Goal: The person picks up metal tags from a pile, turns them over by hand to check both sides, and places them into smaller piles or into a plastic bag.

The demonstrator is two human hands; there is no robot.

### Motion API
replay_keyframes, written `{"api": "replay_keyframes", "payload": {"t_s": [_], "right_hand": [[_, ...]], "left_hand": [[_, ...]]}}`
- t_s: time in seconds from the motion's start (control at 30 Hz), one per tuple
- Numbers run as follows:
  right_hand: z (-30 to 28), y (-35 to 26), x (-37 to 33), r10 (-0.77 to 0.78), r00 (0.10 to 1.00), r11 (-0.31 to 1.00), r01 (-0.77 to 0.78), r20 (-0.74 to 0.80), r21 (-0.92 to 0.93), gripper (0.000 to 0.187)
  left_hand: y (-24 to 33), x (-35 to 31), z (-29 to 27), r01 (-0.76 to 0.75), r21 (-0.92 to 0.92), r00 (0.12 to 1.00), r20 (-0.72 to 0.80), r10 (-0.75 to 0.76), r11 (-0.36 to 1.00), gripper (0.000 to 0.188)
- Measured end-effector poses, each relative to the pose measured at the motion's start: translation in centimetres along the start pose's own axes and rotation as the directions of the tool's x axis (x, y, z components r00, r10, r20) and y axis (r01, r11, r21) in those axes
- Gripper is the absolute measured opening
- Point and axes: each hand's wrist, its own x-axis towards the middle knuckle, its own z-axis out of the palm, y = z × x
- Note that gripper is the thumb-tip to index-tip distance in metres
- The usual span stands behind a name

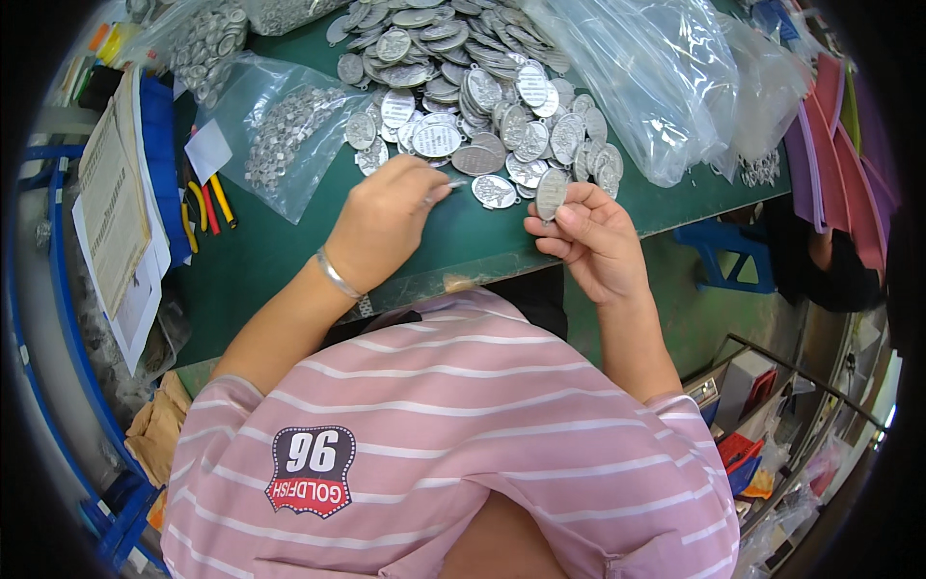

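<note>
My right hand (600,241) pinches an oval silver medal (552,195) upright by its edge, above the front of the green table (424,253). My left hand (384,220), with a silver bangle at the wrist, is closed in a pinch on a small, thin greyish piece that is too blurred to name. Just beyond the two hands spreads a heap of oval silver medals (436,140), many with a small loop at one end. One loose medal (495,192) lies flat at the heap's near edge, between my hands.
A clear bag of small metal pieces (289,125) lies left of the heap. Large clear plastic bags (646,87) cover the right. Red- and yellow-handled tools (214,203) stand at the left edge. A blue stool (728,253) and part of another person (834,270) are at right.
</note>
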Motion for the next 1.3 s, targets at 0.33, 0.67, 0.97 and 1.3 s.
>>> {"api": "replay_keyframes", "payload": {"t_s": [0.33,0.67,0.97,1.3], "right_hand": [[1.7,-0.2,-0.2,-0.200,0.979,0.978,0.198,0.030,0.069,0.016],[4.0,2.0,2.0,-0.450,0.783,-0.262,0.345,0.430,-0.901,0.029],[3.7,2.0,2.1,-0.565,0.701,-0.199,0.395,0.435,-0.897,0.011],[2.1,0.6,-0.5,-0.042,0.998,0.929,0.019,-0.052,-0.370,0.017]], "left_hand": [[0.1,-2.0,-1.9,0.417,-0.844,0.761,0.527,-0.379,-0.337,0.022],[0.5,-1.9,-2.3,0.380,-0.886,0.730,0.464,-0.501,-0.267,0.016],[0.1,0.6,-2.0,0.259,-0.134,0.960,-0.072,-0.270,0.957,0.025],[-0.9,2.9,-1.0,0.046,0.211,0.998,-0.054,-0.035,0.976,0.027]]}}
